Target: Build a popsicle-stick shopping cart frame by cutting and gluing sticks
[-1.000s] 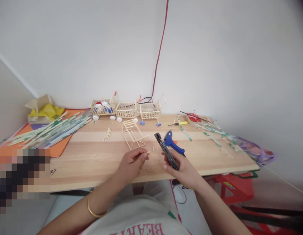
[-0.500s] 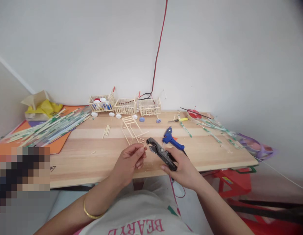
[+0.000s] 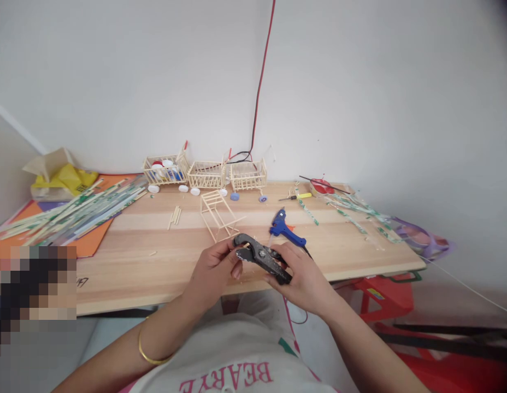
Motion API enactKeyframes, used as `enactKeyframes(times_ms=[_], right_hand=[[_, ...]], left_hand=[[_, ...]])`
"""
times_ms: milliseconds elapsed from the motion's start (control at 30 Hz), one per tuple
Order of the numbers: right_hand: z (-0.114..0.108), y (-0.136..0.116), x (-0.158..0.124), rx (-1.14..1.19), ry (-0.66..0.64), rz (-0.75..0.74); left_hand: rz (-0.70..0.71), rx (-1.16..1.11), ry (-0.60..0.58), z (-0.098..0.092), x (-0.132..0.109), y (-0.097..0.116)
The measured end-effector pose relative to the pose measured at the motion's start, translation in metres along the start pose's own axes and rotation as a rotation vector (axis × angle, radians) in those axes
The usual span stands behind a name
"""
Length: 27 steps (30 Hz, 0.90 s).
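My right hand [image 3: 298,273] is wrapped round the handles of a black pipe cutter [image 3: 262,256], whose hooked jaw points left. The fingers of my left hand [image 3: 218,270] pinch a small thin wooden stick [image 3: 247,245], mostly hidden, with its tip between the cutter's jaws. Just beyond my hands lies an open frame of thin sticks [image 3: 218,215]. A blue glue gun [image 3: 287,228] rests on the table past my right hand.
Three small stick carts [image 3: 165,168] stand along the wall. Bundled sticks [image 3: 85,210] lie at left, a few short sticks [image 3: 175,216] nearer. A yellow-handled screwdriver [image 3: 296,196], a red-topped round container [image 3: 322,186] and green-patterned strips [image 3: 352,210] are at right. A red stool [image 3: 387,300] is below.
The cutter in my right hand has moved left to my left fingertips, and its jaws now sit around the stick's tip. The view has shifted slightly.
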State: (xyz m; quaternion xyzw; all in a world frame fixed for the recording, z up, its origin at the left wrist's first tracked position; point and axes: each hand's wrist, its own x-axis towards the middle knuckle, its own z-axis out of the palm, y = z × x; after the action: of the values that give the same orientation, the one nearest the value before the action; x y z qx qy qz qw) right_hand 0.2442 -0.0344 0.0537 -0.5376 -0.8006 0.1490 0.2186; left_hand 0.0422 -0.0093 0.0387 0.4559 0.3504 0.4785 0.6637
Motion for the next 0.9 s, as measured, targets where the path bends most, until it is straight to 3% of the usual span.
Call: enactKeyframes(times_ms=[367, 667, 900], right_hand=[[0.003, 0.003, -0.001, -0.059, -0.02, -0.012], [0.002, 0.0, -0.006, -0.136, -0.17, 0.053], [0.014, 0.017, -0.01, -0.161, -0.204, 0.059]], left_hand=[[0.037, 0.314, -0.008, -0.004, 0.004, 0.009], [0.287, 0.751, -0.057, -0.011, 0.004, 0.001], [0.187, 0.78, -0.054, -0.001, 0.018, -0.01]])
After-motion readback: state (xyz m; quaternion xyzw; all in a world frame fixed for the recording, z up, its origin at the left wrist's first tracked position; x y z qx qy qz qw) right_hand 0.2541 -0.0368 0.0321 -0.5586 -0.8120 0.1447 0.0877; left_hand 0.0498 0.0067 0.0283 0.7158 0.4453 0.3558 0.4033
